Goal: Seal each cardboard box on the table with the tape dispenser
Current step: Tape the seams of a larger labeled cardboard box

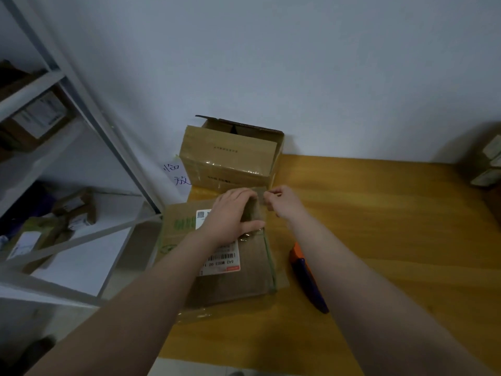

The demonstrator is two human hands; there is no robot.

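Left grip (230,213) flat on box (244,280) — tape dispenser (301,272) beside box, to the right.

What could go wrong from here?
The box seems to overhang the table at its left edge; the pressing left hand could tip it. The tape dispenser lies under the right forearm, which could knock it. The tape end pinched by the right hand may wrinkle.

Dim, bluish, soft light; wide-angle bending at the edges, corners blurred, faint shadows, no glare.
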